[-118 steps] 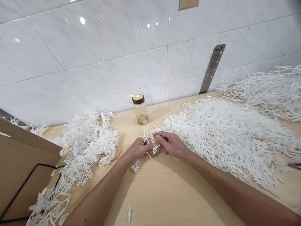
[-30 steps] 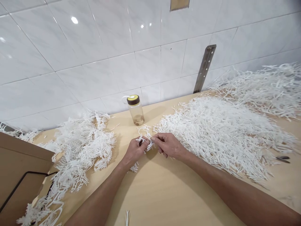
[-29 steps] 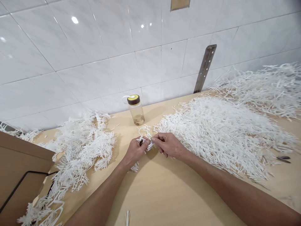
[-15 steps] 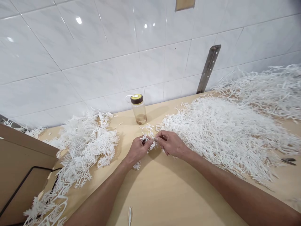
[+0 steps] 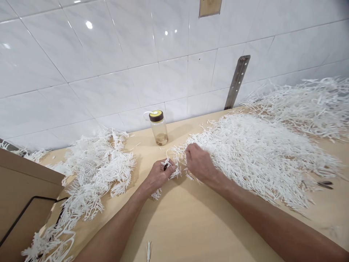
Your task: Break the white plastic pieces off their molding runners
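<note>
My left hand [image 5: 160, 174] is closed on a tangled white fringed strand [image 5: 174, 172], thumb and fingers pinched together. Part of the strand loops above the fingertips, and a white tuft [image 5: 156, 194] shows below the wrist side. To its right, my right hand [image 5: 199, 163] is at the near-left edge of a big pile of short white strands [image 5: 261, 156]. Its fingers are curled in and slightly blurred; whatever they hold is hidden. A few loose pieces lie on the table between the two hands.
A clear bottle with a yellow-and-black lid [image 5: 158, 128] stands behind my hands. Fringed white bunches [image 5: 100, 167] heap up at left beside a cardboard box [image 5: 25, 193]. Dark snips [image 5: 325, 185] lie at right. A metal bracket [image 5: 236, 83] is against the tiled wall. One small tuft [image 5: 148, 251] lies in front.
My right hand has moved away from the left hand's fingertips, slightly right and up to the pile's edge. My left hand keeps hold of the strand. The view has shifted slightly.
</note>
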The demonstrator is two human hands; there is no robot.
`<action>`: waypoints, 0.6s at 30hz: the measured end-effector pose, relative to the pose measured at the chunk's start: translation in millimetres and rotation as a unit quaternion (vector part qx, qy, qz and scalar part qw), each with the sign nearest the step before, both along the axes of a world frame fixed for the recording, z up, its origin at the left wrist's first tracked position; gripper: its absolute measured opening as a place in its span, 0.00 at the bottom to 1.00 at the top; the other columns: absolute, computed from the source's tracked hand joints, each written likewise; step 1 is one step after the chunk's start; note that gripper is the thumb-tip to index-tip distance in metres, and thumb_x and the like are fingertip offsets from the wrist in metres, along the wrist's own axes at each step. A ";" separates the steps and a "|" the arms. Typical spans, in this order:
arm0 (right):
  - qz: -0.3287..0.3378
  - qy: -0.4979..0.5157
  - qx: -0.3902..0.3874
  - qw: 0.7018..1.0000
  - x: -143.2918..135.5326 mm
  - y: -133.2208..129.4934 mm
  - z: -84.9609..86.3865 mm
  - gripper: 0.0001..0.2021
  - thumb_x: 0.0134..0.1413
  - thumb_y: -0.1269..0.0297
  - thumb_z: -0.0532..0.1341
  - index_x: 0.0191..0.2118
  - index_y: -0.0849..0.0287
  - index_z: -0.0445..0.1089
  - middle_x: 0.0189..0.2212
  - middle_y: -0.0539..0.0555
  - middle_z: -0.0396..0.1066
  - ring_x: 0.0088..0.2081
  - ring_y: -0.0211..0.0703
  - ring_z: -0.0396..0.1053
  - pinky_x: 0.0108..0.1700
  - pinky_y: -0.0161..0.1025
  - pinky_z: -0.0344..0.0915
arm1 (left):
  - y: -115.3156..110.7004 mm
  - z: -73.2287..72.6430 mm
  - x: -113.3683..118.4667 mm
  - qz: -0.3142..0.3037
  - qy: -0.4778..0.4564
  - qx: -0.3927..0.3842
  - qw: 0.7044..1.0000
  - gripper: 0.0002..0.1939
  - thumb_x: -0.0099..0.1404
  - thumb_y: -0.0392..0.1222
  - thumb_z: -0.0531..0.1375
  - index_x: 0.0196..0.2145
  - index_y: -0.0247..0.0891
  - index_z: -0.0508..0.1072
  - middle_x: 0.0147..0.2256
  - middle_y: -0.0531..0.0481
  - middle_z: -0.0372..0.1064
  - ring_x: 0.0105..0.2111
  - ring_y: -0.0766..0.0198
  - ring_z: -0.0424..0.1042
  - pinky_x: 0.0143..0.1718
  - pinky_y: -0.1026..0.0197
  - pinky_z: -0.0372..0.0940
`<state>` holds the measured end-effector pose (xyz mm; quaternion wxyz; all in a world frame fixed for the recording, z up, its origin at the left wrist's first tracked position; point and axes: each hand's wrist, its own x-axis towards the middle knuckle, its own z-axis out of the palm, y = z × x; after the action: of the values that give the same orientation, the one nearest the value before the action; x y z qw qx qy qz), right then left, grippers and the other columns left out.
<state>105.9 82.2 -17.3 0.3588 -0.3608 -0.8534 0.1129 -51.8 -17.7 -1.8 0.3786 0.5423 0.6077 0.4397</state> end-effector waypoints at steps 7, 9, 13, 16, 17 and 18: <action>-0.053 0.050 -0.001 0.997 20.8 23.0 10.0 0.06 0.55 0.74 0.54 0.32 0.59 0.66 0.32 0.55 0.70 0.28 0.42 0.64 0.34 0.39 0.59 | 2.1 -10.1 3.9 0.080 -0.060 -0.003 0.995 0.20 0.60 0.58 0.61 0.28 0.37 0.66 0.19 0.59 0.54 0.19 0.71 0.51 0.23 0.65 0.50; -0.039 0.052 -0.006 0.998 20.7 17.2 13.2 0.08 0.54 0.75 0.53 0.35 0.60 0.68 0.38 0.57 0.72 0.26 0.40 0.64 0.34 0.40 0.60 | 2.8 -12.2 3.2 0.090 -0.065 0.000 0.994 0.19 0.60 0.57 0.61 0.28 0.38 0.66 0.19 0.60 0.52 0.19 0.72 0.50 0.22 0.65 0.50; 0.054 0.074 -0.108 0.990 12.9 -0.7 18.8 0.09 0.57 0.69 0.55 0.37 0.59 0.73 0.35 0.54 0.74 0.23 0.37 0.63 0.31 0.38 0.61 | 2.6 -12.6 3.3 0.093 -0.057 0.018 0.994 0.19 0.60 0.57 0.62 0.30 0.37 0.68 0.19 0.59 0.56 0.19 0.71 0.53 0.23 0.66 0.51; 0.109 0.067 -0.216 0.968 6.0 -9.8 18.8 0.10 0.58 0.61 0.57 0.37 0.56 0.75 0.27 0.50 0.73 0.24 0.38 0.64 0.30 0.36 0.61 | 2.6 -12.3 4.1 0.100 -0.062 0.029 0.993 0.19 0.59 0.58 0.63 0.30 0.36 0.70 0.19 0.59 0.57 0.19 0.71 0.53 0.23 0.66 0.52; 0.118 0.069 -0.241 0.961 4.4 -11.3 18.1 0.10 0.58 0.60 0.57 0.36 0.56 0.75 0.27 0.50 0.73 0.25 0.38 0.65 0.30 0.36 0.61 | 2.6 -12.1 4.4 0.103 -0.064 0.031 0.992 0.19 0.59 0.58 0.63 0.31 0.36 0.70 0.19 0.59 0.57 0.19 0.71 0.53 0.23 0.66 0.52; 0.126 0.074 -0.265 0.953 3.4 -12.0 17.3 0.11 0.58 0.59 0.57 0.35 0.57 0.75 0.27 0.50 0.73 0.26 0.38 0.66 0.30 0.36 0.61 | 2.7 -11.8 4.8 0.106 -0.066 0.033 0.992 0.19 0.59 0.58 0.63 0.31 0.36 0.71 0.19 0.59 0.57 0.19 0.71 0.53 0.23 0.66 0.52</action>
<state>109.3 70.2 0.0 0.2952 -0.3227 -0.8028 0.4053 -47.0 -14.9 -13.7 0.3514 0.4570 0.6202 0.5320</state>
